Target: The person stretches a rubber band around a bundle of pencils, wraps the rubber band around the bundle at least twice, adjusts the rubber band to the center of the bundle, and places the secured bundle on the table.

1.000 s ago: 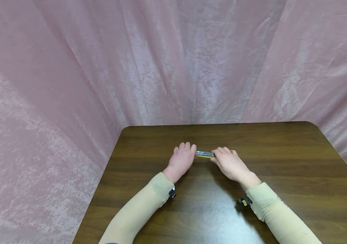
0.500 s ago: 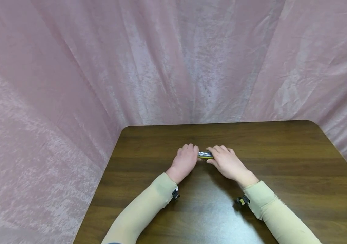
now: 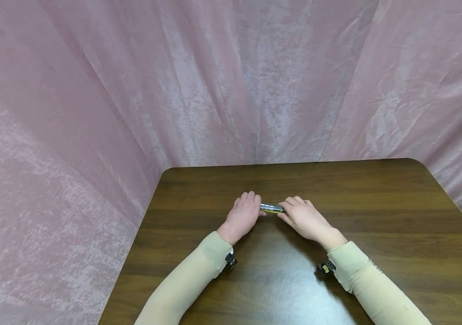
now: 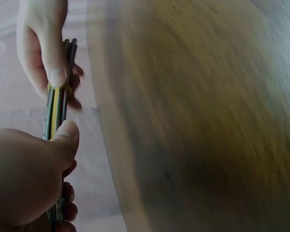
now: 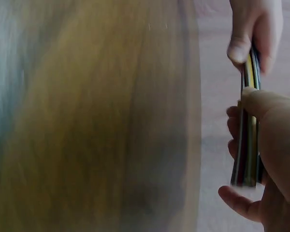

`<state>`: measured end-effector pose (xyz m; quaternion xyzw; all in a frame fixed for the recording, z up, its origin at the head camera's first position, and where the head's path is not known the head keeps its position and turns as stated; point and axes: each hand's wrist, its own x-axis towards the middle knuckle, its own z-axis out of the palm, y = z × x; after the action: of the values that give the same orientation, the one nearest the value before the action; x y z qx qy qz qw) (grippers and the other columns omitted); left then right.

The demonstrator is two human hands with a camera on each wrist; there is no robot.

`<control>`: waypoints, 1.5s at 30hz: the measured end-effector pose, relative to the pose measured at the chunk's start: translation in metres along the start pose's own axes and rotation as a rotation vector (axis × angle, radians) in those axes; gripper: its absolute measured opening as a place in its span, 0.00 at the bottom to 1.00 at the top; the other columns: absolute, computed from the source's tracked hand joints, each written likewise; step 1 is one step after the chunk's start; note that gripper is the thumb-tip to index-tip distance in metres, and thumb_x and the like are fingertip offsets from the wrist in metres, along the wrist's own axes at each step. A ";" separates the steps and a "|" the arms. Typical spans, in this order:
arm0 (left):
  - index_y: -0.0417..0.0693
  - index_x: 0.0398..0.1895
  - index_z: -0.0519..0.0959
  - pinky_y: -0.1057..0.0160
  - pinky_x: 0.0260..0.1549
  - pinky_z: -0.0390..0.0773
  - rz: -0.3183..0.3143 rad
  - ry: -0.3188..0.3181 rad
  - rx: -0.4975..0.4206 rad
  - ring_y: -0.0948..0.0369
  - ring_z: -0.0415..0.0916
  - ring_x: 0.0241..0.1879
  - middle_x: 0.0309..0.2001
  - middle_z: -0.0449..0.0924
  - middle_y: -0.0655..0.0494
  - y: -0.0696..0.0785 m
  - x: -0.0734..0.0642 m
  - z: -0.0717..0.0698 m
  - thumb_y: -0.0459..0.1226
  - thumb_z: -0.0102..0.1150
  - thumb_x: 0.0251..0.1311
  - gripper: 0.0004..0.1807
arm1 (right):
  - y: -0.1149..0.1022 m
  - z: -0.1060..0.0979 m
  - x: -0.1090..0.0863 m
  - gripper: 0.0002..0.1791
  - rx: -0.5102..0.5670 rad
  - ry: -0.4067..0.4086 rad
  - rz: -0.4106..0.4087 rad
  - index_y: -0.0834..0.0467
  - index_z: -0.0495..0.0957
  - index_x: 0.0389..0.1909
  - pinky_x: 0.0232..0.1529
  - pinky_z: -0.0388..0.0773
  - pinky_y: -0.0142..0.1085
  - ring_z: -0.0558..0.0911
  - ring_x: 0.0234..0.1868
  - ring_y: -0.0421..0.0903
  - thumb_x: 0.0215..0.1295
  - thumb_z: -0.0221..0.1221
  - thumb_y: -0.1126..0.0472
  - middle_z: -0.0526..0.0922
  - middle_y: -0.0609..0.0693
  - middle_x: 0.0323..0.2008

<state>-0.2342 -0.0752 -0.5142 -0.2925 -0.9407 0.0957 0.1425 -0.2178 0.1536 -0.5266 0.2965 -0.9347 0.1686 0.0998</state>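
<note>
Head view: a bundle of pencils (image 3: 272,208) is held level above the table (image 3: 377,216), at 12 o'clock.
Left hand (image 3: 245,215): thumb and curled fingers are pinched on the bundle's left end, so it is steadied.
Right hand (image 3: 303,218): the other end is gripped likewise, thumb on top.

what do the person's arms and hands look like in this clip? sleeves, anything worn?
Both arms wear long, close-fitting beige sleeves that end at the wrists. The left hand and right hand are bare: no gloves, and no rings visible. A small black device sits under the left wrist; the device under the right wrist is black with a yellow spot.
</note>
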 end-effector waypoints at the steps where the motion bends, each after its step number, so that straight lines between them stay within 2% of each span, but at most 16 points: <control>1: 0.45 0.49 0.78 0.62 0.35 0.79 0.008 0.004 -0.006 0.57 0.74 0.38 0.41 0.77 0.53 0.001 0.001 0.000 0.58 0.61 0.71 0.25 | -0.002 0.000 0.001 0.18 0.017 -0.012 -0.011 0.61 0.82 0.60 0.53 0.76 0.58 0.80 0.53 0.54 0.79 0.62 0.53 0.84 0.52 0.51; 4: 0.45 0.49 0.78 0.62 0.35 0.78 0.030 0.004 -0.013 0.58 0.74 0.39 0.42 0.76 0.54 0.004 0.002 0.000 0.58 0.59 0.73 0.25 | -0.005 0.000 0.003 0.23 0.061 -0.031 -0.031 0.62 0.78 0.67 0.57 0.75 0.59 0.80 0.58 0.56 0.81 0.60 0.53 0.83 0.54 0.57; 7: 0.45 0.51 0.78 0.62 0.37 0.79 0.009 -0.011 -0.025 0.58 0.74 0.40 0.42 0.76 0.54 0.002 0.003 0.000 0.58 0.59 0.73 0.25 | -0.002 -0.003 0.004 0.27 0.065 -0.009 -0.002 0.62 0.78 0.69 0.59 0.74 0.60 0.80 0.60 0.57 0.78 0.63 0.51 0.83 0.55 0.58; 11: 0.45 0.50 0.78 0.61 0.38 0.79 -0.027 -0.029 -0.044 0.58 0.73 0.40 0.42 0.76 0.54 -0.002 0.002 0.000 0.57 0.61 0.73 0.24 | 0.004 -0.006 0.001 0.22 0.014 0.015 0.038 0.59 0.84 0.60 0.54 0.75 0.59 0.82 0.55 0.55 0.74 0.68 0.49 0.86 0.51 0.51; 13: 0.45 0.49 0.78 0.62 0.37 0.79 -0.018 -0.025 -0.045 0.58 0.74 0.39 0.41 0.76 0.54 -0.003 0.001 -0.001 0.56 0.62 0.73 0.23 | 0.004 -0.005 0.002 0.18 -0.006 0.014 0.026 0.58 0.86 0.54 0.52 0.76 0.58 0.82 0.52 0.54 0.74 0.68 0.49 0.86 0.49 0.47; 16: 0.44 0.49 0.77 0.62 0.37 0.79 0.000 -0.021 -0.057 0.58 0.74 0.39 0.41 0.76 0.53 -0.002 0.001 -0.002 0.56 0.61 0.73 0.23 | 0.002 -0.002 0.004 0.16 -0.009 0.009 0.001 0.57 0.85 0.53 0.52 0.76 0.58 0.82 0.51 0.53 0.75 0.66 0.49 0.85 0.48 0.46; 22: 0.45 0.48 0.78 0.61 0.37 0.80 0.012 -0.002 -0.061 0.57 0.76 0.40 0.41 0.77 0.54 0.000 0.000 0.000 0.56 0.62 0.72 0.23 | -0.003 0.002 0.006 0.18 -0.006 -0.011 -0.035 0.59 0.82 0.59 0.54 0.75 0.58 0.80 0.54 0.54 0.78 0.64 0.52 0.83 0.50 0.50; 26: 0.44 0.48 0.78 0.61 0.36 0.80 0.027 0.019 -0.051 0.57 0.76 0.39 0.41 0.77 0.54 0.000 0.001 0.001 0.57 0.61 0.72 0.24 | -0.003 0.001 0.008 0.23 0.014 -0.020 -0.059 0.60 0.79 0.67 0.56 0.75 0.58 0.79 0.58 0.55 0.79 0.62 0.52 0.83 0.51 0.54; 28: 0.44 0.49 0.78 0.61 0.36 0.80 0.027 0.018 -0.055 0.57 0.76 0.39 0.41 0.77 0.54 -0.001 0.001 0.002 0.57 0.61 0.72 0.24 | -0.002 -0.001 0.007 0.27 0.027 -0.014 -0.045 0.60 0.77 0.70 0.57 0.75 0.59 0.79 0.59 0.56 0.78 0.63 0.51 0.84 0.52 0.56; 30: 0.44 0.50 0.78 0.61 0.37 0.80 0.009 0.002 -0.072 0.57 0.76 0.40 0.41 0.77 0.54 -0.003 0.000 0.003 0.56 0.61 0.73 0.24 | 0.000 -0.003 0.006 0.27 0.040 0.003 -0.014 0.60 0.78 0.69 0.56 0.75 0.59 0.80 0.58 0.56 0.76 0.65 0.50 0.84 0.52 0.55; 33: 0.44 0.49 0.78 0.61 0.37 0.80 -0.013 -0.017 -0.094 0.57 0.76 0.39 0.41 0.77 0.54 -0.005 -0.001 0.004 0.55 0.62 0.73 0.23 | 0.001 -0.007 0.005 0.22 0.031 0.027 0.015 0.58 0.84 0.62 0.53 0.75 0.58 0.81 0.54 0.55 0.75 0.67 0.50 0.86 0.50 0.51; 36: 0.44 0.49 0.78 0.61 0.37 0.80 -0.011 -0.016 -0.094 0.57 0.76 0.39 0.41 0.77 0.54 -0.004 -0.002 0.004 0.55 0.62 0.73 0.23 | 0.001 -0.007 0.006 0.17 0.007 0.023 -0.023 0.58 0.86 0.58 0.51 0.76 0.57 0.81 0.52 0.54 0.77 0.65 0.52 0.86 0.50 0.49; 40: 0.44 0.49 0.78 0.61 0.37 0.80 0.000 0.005 -0.091 0.57 0.76 0.39 0.41 0.77 0.54 -0.001 -0.001 0.003 0.56 0.62 0.73 0.23 | -0.001 -0.005 0.008 0.18 0.004 0.001 -0.074 0.60 0.83 0.62 0.52 0.76 0.56 0.80 0.54 0.55 0.80 0.61 0.55 0.84 0.52 0.51; 45: 0.44 0.48 0.79 0.61 0.36 0.80 -0.010 0.021 -0.068 0.57 0.76 0.38 0.41 0.78 0.53 0.004 0.001 0.003 0.56 0.63 0.72 0.24 | -0.002 -0.005 0.008 0.20 0.043 -0.012 -0.059 0.58 0.80 0.67 0.53 0.76 0.56 0.79 0.56 0.55 0.81 0.61 0.56 0.83 0.50 0.52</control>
<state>-0.2340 -0.0713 -0.5178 -0.2932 -0.9434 0.0599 0.1429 -0.2227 0.1500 -0.5195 0.3271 -0.9222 0.1839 0.0929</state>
